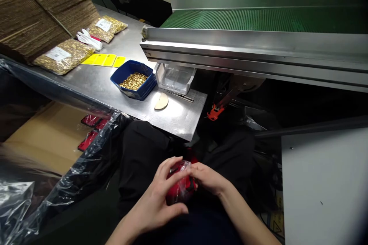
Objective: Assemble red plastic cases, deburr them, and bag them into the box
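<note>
At bottom centre, left hand [161, 191] cups and right hand [207, 177] pinches a red pack [180, 188]; slippery film [186, 164] might let it drop.

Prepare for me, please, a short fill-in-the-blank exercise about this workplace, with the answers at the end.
1. The left hand and right hand handle a wrapped item, coloured black and ____.
2. The blue bin contains ____-coloured small pieces.
3. The ribbed conveyor belt is ____.
4. On the metal table lie ____ labelled bags.

Missing words: red; gold; green; two.
</note>
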Action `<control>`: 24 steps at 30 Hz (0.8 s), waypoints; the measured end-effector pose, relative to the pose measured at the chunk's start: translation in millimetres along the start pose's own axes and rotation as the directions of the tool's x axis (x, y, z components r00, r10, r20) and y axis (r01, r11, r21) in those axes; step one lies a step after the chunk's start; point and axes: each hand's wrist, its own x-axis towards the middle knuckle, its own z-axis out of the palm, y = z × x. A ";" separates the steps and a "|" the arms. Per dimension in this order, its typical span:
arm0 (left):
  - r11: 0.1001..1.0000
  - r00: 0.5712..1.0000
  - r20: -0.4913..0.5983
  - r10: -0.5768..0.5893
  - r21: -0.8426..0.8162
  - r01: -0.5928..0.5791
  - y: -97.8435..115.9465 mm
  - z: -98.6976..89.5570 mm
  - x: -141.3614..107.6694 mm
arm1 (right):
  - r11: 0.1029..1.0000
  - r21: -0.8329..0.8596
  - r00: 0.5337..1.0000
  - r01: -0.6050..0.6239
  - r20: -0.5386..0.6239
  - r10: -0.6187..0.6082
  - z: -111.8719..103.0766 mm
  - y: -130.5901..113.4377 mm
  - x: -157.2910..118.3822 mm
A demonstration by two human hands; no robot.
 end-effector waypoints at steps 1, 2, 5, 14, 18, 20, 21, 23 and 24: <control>1.000 1.000 0.014 -0.018 -0.024 0.019 -4.2 -0.2 -2.2 | 1.000 0.026 1.000 -0.006 -0.012 0.006 -0.3 2.6 0.8; 0.996 0.999 0.025 -0.049 -0.069 0.050 -8.5 1.1 -3.9 | 0.999 0.046 1.000 -0.013 -0.021 0.013 -0.4 4.7 0.8; 0.942 0.988 0.022 -0.152 -0.300 0.151 -18.6 11.6 -6.0 | 0.998 0.061 0.999 -0.028 -0.024 0.030 -0.5 5.0 -7.0; 0.542 0.944 0.093 -0.317 -0.799 0.261 -29.5 30.4 -19.5 | 0.968 -0.173 0.974 0.183 -0.097 -0.202 -1.0 -14.7 -55.6; 0.512 0.914 0.077 -0.399 -0.808 0.291 -28.6 28.9 -30.3 | 0.974 -0.029 0.896 0.225 -0.386 -0.219 -0.8 6.5 -49.1; 0.471 0.898 0.109 -0.426 -0.821 0.323 -27.7 27.3 -34.4 | 0.973 -0.036 0.878 0.228 -0.425 -0.222 2.0 11.7 -47.4; 0.454 0.901 0.133 -0.413 -0.827 0.330 -27.2 26.0 -36.2 | 0.972 -0.054 0.871 0.230 -0.434 -0.231 4.6 11.2 -48.0; 0.434 0.923 0.183 -0.340 -0.840 0.326 -25.4 22.2 -39.3 | 0.963 -0.162 0.870 0.215 -0.416 -0.264 12.2 4.2 -50.9; 0.429 0.934 0.206 -0.292 -0.844 0.321 -24.0 19.7 -40.5 | 0.951 -0.244 0.886 0.193 -0.374 -0.275 16.7 -1.6 -52.4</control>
